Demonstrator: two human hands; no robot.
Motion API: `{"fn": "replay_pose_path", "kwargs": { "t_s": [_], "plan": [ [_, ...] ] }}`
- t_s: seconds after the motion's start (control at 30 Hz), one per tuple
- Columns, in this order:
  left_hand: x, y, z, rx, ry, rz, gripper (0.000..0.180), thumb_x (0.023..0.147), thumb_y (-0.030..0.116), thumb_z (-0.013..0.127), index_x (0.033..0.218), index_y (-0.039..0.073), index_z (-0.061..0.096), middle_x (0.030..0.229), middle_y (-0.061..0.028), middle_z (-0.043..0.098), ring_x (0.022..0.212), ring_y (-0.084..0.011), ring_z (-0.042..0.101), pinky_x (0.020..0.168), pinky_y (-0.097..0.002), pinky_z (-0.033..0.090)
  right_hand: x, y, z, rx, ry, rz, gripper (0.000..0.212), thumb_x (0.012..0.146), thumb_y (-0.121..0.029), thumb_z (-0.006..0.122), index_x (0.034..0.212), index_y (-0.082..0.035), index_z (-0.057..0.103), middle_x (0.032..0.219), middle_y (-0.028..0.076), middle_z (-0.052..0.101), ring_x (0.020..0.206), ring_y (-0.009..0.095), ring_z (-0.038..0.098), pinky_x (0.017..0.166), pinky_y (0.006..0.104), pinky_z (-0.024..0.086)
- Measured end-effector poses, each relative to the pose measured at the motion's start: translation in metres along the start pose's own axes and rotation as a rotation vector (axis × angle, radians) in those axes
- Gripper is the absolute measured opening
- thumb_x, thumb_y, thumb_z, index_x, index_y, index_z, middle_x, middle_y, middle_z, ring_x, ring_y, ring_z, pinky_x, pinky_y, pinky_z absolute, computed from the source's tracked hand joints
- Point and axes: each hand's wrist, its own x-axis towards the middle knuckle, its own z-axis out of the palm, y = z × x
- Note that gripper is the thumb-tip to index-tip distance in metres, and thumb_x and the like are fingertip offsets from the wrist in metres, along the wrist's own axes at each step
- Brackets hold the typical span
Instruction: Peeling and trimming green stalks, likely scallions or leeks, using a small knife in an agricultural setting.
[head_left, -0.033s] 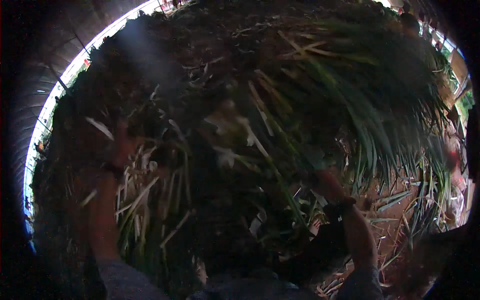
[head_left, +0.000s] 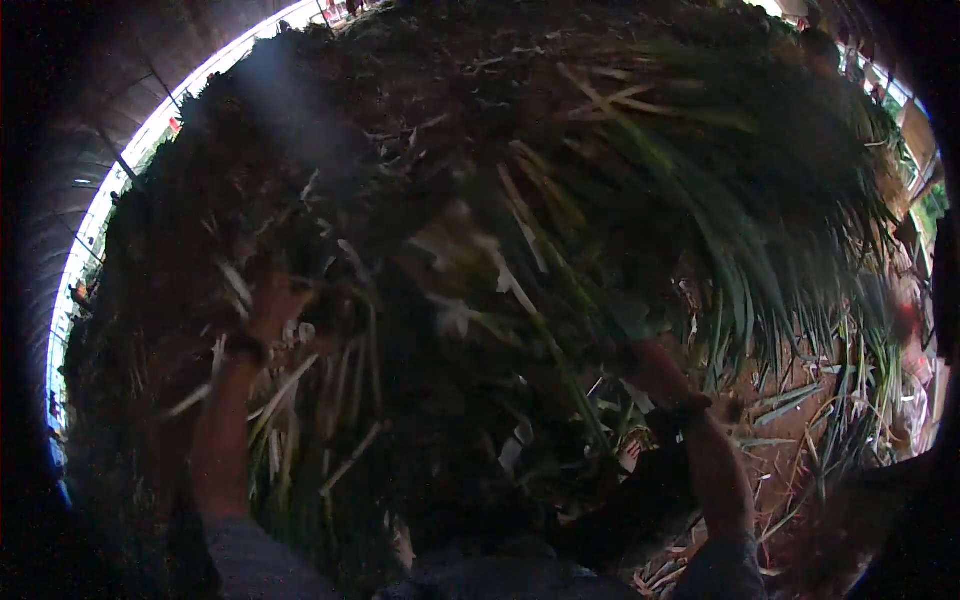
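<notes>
Long leafy stalks, white at one end and green at the other, look like spring onions or leeks. My left hand [head_left: 275, 305] is at the left among pale stalks [head_left: 285, 400], blurred by motion, and its grip is unclear. A pale strip [head_left: 237, 284] lies right beside it. At the right of centre, my right hand [head_left: 652, 368] reaches in among the leaves, its fingers dark and mostly hidden. Just left of that hand, one long stalk [head_left: 530, 305] slants down to the right. Both wrists wear dark bands.
A large heap of green leaves [head_left: 740, 270] spreads over the right side, and a dark mound of plant litter [head_left: 400, 120] fills the back. Brown ground [head_left: 785, 470] with loose leaf scraps shows at the lower right. Bright openings line the far edge under a dark roof.
My left hand has shifted a little right and down, and the pale strip beside it has moved and tilted steeper. My right hand looks nearly still.
</notes>
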Motion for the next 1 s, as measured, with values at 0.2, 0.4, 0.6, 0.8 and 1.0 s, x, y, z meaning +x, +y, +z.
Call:
{"fn": "replay_pose_path", "kwargs": {
  "t_s": [0.2,0.4,0.6,0.8,1.0],
  "plan": [
    [0.039,0.095,0.169,-0.029,-0.410,0.494,0.109,0.067,0.039,0.082,0.152,0.009,0.021,0.155,-0.0232,0.023,0.144,-0.0416,0.020,0.116,-0.0525,0.023,0.016,-0.010,-0.008,0.306,0.068,0.227,0.029,0.087,-0.030,0.068,0.092,-0.001,0.070,0.071,0.017,0.064,0.061,0.022,0.056,0.059,0.0391,0.047],
    [0.107,0.156,0.238,0.182,-0.340,0.810,0.116,0.063,0.042,0.083,0.155,0.014,0.017,0.159,-0.0175,0.016,0.147,-0.0388,0.015,0.117,-0.0537,0.020,0.001,-0.006,-0.025,0.043,0.040,0.233,0.027,0.085,-0.023,0.069,0.096,0.001,0.067,0.070,0.017,0.062,0.061,0.021,0.055,0.058,0.0395,0.046],
    [0.185,0.164,0.284,0.295,-0.231,0.887,0.110,0.069,0.043,0.079,0.156,0.019,0.015,0.160,-0.0137,0.017,0.147,-0.0390,0.016,0.118,-0.0585,0.016,0.027,-0.062,-0.059,0.050,-0.060,0.387,0.031,0.078,-0.021,0.073,0.099,0.002,0.067,0.073,0.018,0.062,0.064,0.021,0.056,0.058,0.0399,0.045],
    [0.215,0.158,0.333,0.200,-0.107,0.909,0.098,0.073,0.031,0.076,0.153,0.017,0.023,0.155,-0.0158,0.027,0.141,-0.0384,0.028,0.112,-0.0544,0.029,0.039,-0.038,-0.040,0.152,-0.027,0.345,0.034,0.076,-0.021,0.076,0.101,0.001,0.067,0.082,0.017,0.066,0.070,0.020,0.060,0.061,0.0376,0.047],
    [0.173,0.135,0.324,-0.089,-0.246,0.810,0.087,0.072,0.021,0.073,0.149,0.014,0.033,0.146,-0.0180,0.041,0.120,-0.0368,0.051,0.090,-0.0535,0.049,0.034,-0.006,-0.029,-0.020,-0.016,0.101,0.037,0.077,-0.019,0.079,0.105,0.000,0.065,0.079,0.014,0.063,0.067,0.019,0.055,0.062,0.0365,0.047]
  ]
}}
